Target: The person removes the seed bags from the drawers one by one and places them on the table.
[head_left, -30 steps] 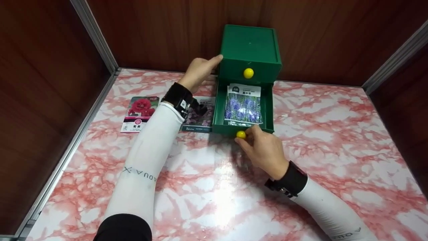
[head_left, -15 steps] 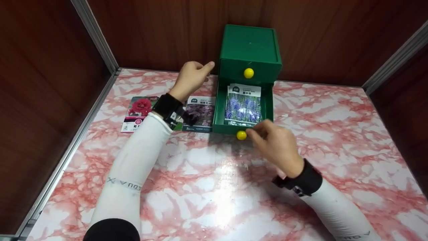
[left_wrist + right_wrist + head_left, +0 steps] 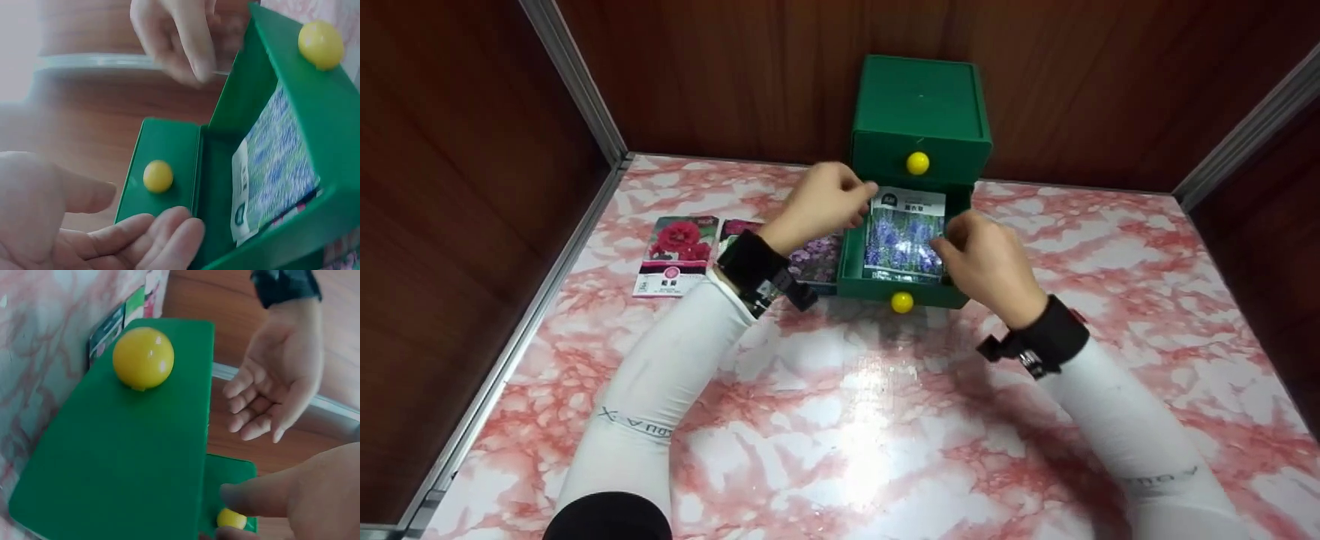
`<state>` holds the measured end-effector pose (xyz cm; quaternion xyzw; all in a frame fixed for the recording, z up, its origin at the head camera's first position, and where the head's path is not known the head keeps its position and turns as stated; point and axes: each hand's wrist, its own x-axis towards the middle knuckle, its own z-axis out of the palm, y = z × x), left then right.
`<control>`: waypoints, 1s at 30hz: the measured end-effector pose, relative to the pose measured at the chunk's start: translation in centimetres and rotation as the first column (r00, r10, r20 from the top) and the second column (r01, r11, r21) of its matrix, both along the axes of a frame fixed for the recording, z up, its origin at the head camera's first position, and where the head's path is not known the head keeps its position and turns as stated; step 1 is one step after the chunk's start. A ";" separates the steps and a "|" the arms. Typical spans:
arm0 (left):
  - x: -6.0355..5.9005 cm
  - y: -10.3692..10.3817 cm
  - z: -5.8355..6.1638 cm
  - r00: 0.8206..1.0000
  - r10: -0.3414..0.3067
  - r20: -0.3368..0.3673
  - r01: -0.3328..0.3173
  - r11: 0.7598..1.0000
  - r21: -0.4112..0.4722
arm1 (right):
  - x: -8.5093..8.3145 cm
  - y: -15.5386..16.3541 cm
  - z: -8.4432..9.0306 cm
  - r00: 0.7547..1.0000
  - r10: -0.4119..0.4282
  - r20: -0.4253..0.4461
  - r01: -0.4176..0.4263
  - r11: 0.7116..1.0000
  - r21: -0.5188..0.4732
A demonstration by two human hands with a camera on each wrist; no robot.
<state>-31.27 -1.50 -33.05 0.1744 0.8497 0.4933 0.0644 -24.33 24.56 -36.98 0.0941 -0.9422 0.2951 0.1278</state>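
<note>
A small green drawer box (image 3: 922, 97) has its lower drawer (image 3: 861, 289) pulled out, with a yellow knob (image 3: 902, 302) on the front. Inside lies a flower seed packet (image 3: 906, 234) showing blue-purple blooms; the left wrist view shows more packet edges beneath it. My left hand (image 3: 826, 201) hovers at the drawer's left wall, its thumb and fingers spread apart around nothing in the left wrist view. Over the drawer's right side is my right hand (image 3: 991, 262), fingers loosely bent and holding nothing, fingertips overlapping the packet's right edge in the head view.
Left of the drawer, a red-flower packet (image 3: 675, 255) lies on the marbled table (image 3: 780, 420). Beside it are other packets, including a pink-purple one (image 3: 819, 259), partly hidden by my left arm. The upper drawer with its yellow knob (image 3: 917, 163) is closed. Wooden panels surround the table.
My right hand has let go of the lower knob and risen over the drawer's right side. My left hand has left the box's upper corner and come down to the drawer's left wall.
</note>
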 end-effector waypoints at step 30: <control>1.9 7.5 -3.8 0.964 -0.149 -0.222 -0.038 0.748 -0.663 | -4.1 -2.6 0.0 0.987 0.067 0.147 -0.124 0.897 0.423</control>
